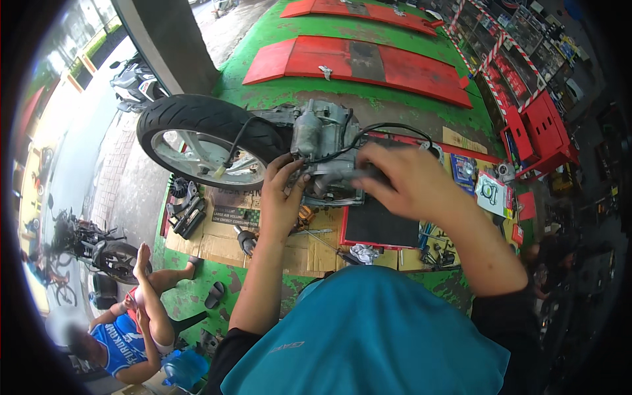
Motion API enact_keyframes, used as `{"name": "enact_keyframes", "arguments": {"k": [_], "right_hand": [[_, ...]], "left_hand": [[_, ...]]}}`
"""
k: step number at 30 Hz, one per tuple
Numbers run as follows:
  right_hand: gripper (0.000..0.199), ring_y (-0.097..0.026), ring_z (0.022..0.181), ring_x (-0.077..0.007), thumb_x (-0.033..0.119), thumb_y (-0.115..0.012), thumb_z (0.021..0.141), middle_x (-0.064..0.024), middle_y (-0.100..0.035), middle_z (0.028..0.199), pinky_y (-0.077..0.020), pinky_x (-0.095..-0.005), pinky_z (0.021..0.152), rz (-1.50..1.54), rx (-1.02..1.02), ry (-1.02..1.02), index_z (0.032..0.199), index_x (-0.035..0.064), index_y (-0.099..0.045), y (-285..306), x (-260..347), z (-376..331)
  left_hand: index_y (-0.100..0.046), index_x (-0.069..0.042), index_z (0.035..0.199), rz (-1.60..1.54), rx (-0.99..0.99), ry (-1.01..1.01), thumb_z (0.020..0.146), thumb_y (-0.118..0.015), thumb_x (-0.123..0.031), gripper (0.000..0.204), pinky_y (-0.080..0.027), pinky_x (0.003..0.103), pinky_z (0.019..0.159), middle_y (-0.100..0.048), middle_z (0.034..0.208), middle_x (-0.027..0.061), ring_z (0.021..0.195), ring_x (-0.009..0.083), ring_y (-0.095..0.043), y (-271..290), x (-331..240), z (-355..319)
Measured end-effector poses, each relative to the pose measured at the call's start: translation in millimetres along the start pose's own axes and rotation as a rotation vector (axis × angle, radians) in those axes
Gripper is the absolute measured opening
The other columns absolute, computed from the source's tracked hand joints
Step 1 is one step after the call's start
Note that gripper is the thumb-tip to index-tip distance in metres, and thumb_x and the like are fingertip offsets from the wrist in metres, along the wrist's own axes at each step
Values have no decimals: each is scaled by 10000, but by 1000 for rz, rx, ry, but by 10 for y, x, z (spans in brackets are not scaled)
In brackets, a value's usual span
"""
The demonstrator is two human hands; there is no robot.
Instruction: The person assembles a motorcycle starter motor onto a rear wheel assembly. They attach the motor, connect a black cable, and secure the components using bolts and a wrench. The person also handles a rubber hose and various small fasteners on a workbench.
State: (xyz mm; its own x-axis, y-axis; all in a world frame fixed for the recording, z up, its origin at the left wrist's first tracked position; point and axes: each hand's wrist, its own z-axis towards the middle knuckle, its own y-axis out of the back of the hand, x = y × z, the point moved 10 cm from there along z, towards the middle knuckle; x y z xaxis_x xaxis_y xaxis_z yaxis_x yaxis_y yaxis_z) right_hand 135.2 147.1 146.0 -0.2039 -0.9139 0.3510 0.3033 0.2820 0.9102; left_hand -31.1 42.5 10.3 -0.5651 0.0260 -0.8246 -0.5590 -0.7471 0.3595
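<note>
A grey motorcycle engine (329,131) with a cylindrical housing on top lies in front of me, joined to a rear wheel (191,131) with a black tyre. Bent fingers of my left hand (284,181) press at the engine's near left side, closed around a small spot I cannot make out. My right hand (401,178) is at the engine's right side, smeared by motion. Its fingers curl around something dark, too blurred to name. A black cable (395,126) loops from the engine above my right hand.
Flattened cardboard (296,253) under the engine bears loose parts and a black-topped tray (382,225). Parts in packages (494,191) lie to the right, near a red tool cabinet (543,135). Red ramps (362,62) stand beyond. A seated person (125,336) is at lower left.
</note>
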Motion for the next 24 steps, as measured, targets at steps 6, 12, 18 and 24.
{"name": "enact_keyframes", "arguments": {"k": [6, 12, 18, 24], "right_hand": [[307, -697, 749, -366, 355, -751, 947, -138, -694, 789, -505, -469, 651, 157, 224, -447, 1044, 85, -639, -784, -864, -1501], [333, -700, 819, -384, 388, -713, 965, -174, -709, 833, -526, -477, 708, 272, 121, -971, 1022, 66, -653, -1481, -1630, -3183], [258, -580, 662, -175, 268, -720, 1004, -82, -626, 753, -471, -364, 612, 490, -262, -1430, 1028, 41, -599, -2107, -2003, -4854], [244, -572, 618, -160, 226, -712, 1005, -61, -615, 752, -454, -338, 532, 475, -645, -1483, 1039, 17, -590, -2230, -2371, -5545]], "left_hand": [[-755, -6, 1120, 78, -47, 13, 948, -747, -116, 205, -502, 387, 1010, -656, 1252, 153, 1178, 311, -633, -35, 181, 101], [-760, 36, 1016, -78, -35, 170, 886, -815, -51, 165, -574, 299, 840, -648, 1150, 95, 956, 184, -703, -59, 413, 235], [-741, 43, 1031, 5, -55, 93, 907, -800, -53, 168, -575, 288, 797, -648, 1193, 99, 919, 182, -703, -36, 492, 204], [-718, 33, 1005, 50, -67, 107, 952, -767, -74, 129, -527, 267, 771, -657, 1122, 71, 876, 130, -634, -41, 512, 227]]}}
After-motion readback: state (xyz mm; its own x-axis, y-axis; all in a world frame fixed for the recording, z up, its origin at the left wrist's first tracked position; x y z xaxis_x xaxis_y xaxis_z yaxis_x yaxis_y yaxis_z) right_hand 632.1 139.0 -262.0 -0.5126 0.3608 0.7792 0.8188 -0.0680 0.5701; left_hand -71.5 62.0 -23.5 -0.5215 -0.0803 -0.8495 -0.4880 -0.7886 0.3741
